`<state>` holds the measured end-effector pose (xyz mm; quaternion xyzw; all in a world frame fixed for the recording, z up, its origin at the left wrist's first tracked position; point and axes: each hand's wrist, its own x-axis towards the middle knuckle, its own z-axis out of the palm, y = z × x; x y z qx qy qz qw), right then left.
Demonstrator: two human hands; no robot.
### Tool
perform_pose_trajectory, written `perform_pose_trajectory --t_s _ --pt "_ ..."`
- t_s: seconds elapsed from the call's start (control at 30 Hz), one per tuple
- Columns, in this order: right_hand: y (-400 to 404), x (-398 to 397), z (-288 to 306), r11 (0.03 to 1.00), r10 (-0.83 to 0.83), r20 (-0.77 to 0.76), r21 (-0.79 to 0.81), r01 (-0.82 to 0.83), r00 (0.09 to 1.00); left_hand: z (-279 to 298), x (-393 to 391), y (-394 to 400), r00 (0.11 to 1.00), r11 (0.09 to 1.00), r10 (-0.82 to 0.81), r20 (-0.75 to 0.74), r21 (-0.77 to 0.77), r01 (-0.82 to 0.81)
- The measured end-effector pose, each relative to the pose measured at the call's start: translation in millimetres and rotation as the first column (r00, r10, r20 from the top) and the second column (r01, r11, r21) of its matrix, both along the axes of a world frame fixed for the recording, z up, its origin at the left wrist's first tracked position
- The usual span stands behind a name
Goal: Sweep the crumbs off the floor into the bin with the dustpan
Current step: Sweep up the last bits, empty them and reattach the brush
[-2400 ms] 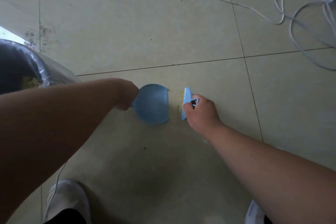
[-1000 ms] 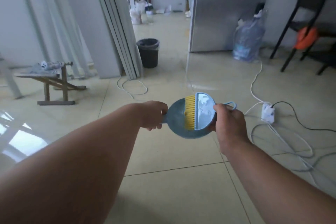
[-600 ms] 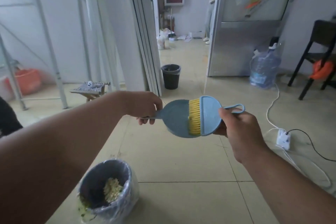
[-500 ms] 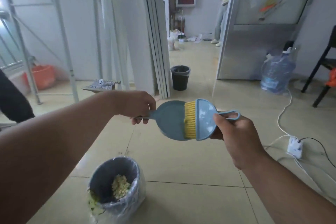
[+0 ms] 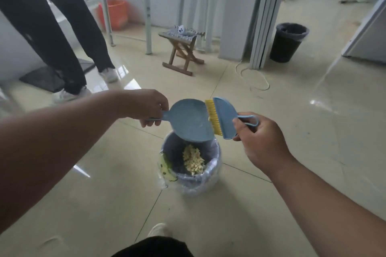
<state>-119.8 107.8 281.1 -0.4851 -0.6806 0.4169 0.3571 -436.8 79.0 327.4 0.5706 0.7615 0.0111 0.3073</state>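
My left hand [image 5: 146, 106] grips the round blue plastic dustpan [image 5: 191, 123] over the plastic-lined bin [image 5: 191, 165], my right hand [image 5: 259, 140] holds the yellow-bristled blue brush [image 5: 221, 119] against it; next, I judge, tip and brush out.

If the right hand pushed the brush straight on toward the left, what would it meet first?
The right hand holds the brush, whose bristles already touch the dustpan, so probably the pan; depth is uncertain.

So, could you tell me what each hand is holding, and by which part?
The left hand grips the dustpan by its handle; the right hand holds the brush at its looped handle end.
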Motion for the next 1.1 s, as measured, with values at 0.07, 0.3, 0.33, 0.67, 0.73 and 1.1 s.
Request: perform_pose_trajectory --t_s 0.07,0.3,0.33,0.67,0.73,1.1 --pt "-1.0 -21.6 -29.2 0.998 0.062 0.074 0.008 -0.063 0.995 -30.2 -18.3 -10.2 0.999 0.998 0.047 0.011 -0.050 -0.047" --pt "-17.4 -58.3 -99.6 0.979 0.199 0.283 -0.023 -0.201 0.938 -79.8 -46.7 -31.2 0.993 0.980 0.116 0.016 -0.167 -0.112" --pt "-18.0 -59.6 -106.2 0.978 0.207 0.305 -0.031 -0.207 0.930 -82.4 -47.2 -30.9 0.993 0.978 0.120 0.017 -0.173 -0.116" --pt "-6.9 -54.9 -120.2 0.997 0.070 0.386 -0.064 -0.049 0.920 -95.2 -28.3 -6.4 0.989 0.967 0.074 -0.129 -0.232 -0.102" --pt "-3.5 -56.0 -118.3 0.997 0.051 0.344 -0.070 -0.028 0.938 -91.4 -25.4 -3.5 0.990 0.972 0.068 -0.123 -0.215 -0.093" --pt "12.7 -36.3 -83.1 0.874 -0.392 -0.167 -0.375 0.310 0.904 -100.3 -16.8 -6.8 0.969 0.974 0.213 0.128 -0.107 -0.200"
